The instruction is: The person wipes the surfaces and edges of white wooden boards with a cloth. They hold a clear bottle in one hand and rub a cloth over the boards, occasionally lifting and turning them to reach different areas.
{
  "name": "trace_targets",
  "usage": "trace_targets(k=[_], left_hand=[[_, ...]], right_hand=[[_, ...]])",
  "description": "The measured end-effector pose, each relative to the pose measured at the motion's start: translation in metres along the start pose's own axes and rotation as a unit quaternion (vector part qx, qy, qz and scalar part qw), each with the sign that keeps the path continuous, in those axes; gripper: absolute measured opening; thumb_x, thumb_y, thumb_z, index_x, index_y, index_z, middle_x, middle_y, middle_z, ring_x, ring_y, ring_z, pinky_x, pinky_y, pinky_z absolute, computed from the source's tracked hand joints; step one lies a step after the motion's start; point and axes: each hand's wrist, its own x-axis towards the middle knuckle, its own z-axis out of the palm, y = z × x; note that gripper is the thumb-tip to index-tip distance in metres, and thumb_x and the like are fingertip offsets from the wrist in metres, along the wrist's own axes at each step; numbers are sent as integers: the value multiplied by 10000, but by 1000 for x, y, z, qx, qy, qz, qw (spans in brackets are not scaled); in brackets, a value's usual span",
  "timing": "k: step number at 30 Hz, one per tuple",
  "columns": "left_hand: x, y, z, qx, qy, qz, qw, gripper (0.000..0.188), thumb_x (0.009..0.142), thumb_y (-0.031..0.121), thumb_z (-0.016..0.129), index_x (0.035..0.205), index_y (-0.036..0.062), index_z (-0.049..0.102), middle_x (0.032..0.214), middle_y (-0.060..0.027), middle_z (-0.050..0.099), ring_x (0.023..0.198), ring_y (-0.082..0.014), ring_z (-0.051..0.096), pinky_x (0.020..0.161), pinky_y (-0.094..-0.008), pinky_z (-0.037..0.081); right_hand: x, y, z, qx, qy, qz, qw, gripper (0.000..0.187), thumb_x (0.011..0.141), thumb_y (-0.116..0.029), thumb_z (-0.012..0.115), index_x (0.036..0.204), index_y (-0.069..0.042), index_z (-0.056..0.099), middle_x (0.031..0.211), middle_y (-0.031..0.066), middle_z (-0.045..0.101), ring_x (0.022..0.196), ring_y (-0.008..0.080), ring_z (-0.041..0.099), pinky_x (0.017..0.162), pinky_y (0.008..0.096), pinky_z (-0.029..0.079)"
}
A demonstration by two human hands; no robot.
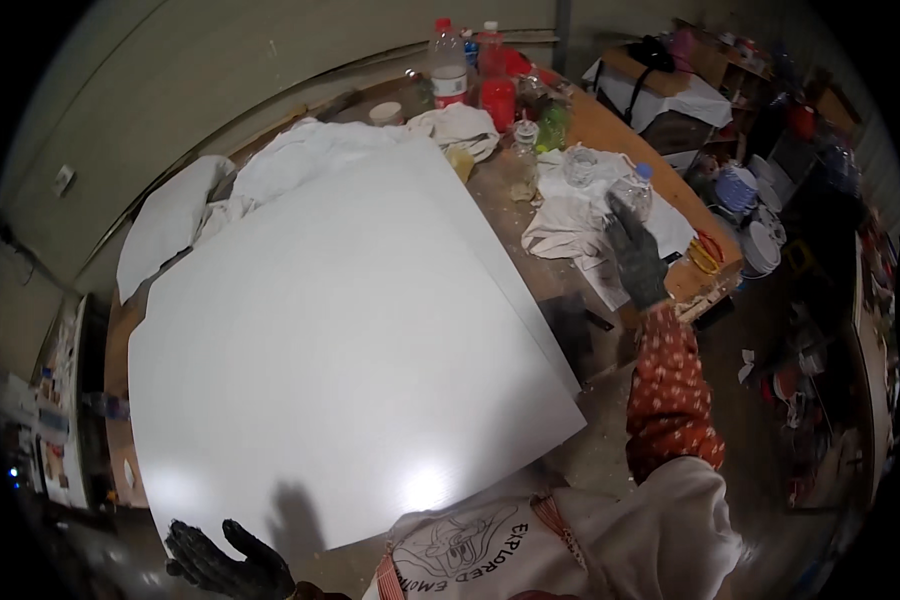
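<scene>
A large white board lies across the table, with a second white sheet edge showing under its right side. My left hand, in a dark grey glove, is beside the board's near left corner, fingers spread and holding nothing. My right hand, gloved alike, reaches to the table's right side. Its fingers are at a clear plastic bottle with a blue cap and appear closed on its side; part of the grip is hidden. Under the bottle lies a crumpled white cloth, with a clear glass jar on it.
Scissors with red and yellow handles lie at the right table edge. A glass bottle, a red-capped bottle and a red container stand farther back. White cloths lie behind the board. Buckets stand on the floor at right.
</scene>
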Motion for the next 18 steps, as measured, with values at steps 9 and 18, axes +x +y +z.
trace_targets(k=[9,18], left_hand=[[8,7,-20,-15,-148,25,988,365,903,77,591,1262,23,548,1278,-128,564,1238,-298,491,1091,-461,327],[67,107,28,-697,-149,-100,695,875,722,103,725,1451,-3,254,1436,-136,407,1371,-278,308,1110,-456,251]], right_hand=[[66,76,18,-342,113,-33,932,286,859,-231,535,1123,-183,634,990,127,659,980,312,599,838,440,470],[9,-131,74,-64,-97,-519,847,400,826,-203,681,1175,-32,587,1142,115,629,1040,205,599,939,384,460]])
